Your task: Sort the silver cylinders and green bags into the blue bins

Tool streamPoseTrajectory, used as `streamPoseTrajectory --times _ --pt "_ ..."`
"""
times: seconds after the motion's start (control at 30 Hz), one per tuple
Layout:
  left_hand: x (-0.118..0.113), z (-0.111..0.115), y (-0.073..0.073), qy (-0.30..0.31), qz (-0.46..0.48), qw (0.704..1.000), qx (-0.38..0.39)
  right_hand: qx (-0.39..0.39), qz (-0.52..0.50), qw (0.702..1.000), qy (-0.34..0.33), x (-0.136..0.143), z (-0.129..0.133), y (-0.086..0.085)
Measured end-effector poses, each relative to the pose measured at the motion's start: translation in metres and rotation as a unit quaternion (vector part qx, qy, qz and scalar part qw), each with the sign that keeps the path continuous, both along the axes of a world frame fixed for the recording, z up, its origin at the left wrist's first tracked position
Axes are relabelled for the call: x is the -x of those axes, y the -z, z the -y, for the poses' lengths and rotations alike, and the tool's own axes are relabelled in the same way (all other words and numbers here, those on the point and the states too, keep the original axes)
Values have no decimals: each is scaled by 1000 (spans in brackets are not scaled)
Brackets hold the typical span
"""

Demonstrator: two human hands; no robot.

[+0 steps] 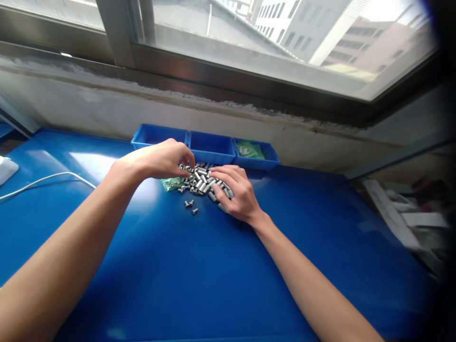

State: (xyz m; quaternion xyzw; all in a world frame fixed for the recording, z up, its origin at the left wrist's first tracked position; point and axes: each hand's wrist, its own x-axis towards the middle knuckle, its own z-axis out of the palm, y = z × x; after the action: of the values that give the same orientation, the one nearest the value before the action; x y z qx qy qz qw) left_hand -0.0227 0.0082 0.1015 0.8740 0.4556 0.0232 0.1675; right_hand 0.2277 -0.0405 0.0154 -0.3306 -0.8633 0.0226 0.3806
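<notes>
Daylight enters through a 2-pane window (228, 47) looking out on pale and pinkish buildings (302, 28), its dark metal frame (213, 76) topping a whitish wall (99, 104) with a rough, flaking upper edge, while a glossy blue table (199, 275) below catches glare at left.

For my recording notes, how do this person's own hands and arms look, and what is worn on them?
The left hand and right hand are gloveless. The left forearm and right forearm are bare, with no sleeve, watch or bracelet visible.
</notes>
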Motion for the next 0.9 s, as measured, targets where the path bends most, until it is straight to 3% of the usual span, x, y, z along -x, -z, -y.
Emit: streamPoseTrajectory --times 0.27,0.57,0.9 --pt "27 0 -12 -60 -95 993 45 50 41 998 -25 0 1 4" --pt "24 -2 6 -139 -164 973 77 67 41 997 -27 0 -1 5" --pt "13 -3 9 -88 -163 981 63 73 40 996 -34 1 0 5"
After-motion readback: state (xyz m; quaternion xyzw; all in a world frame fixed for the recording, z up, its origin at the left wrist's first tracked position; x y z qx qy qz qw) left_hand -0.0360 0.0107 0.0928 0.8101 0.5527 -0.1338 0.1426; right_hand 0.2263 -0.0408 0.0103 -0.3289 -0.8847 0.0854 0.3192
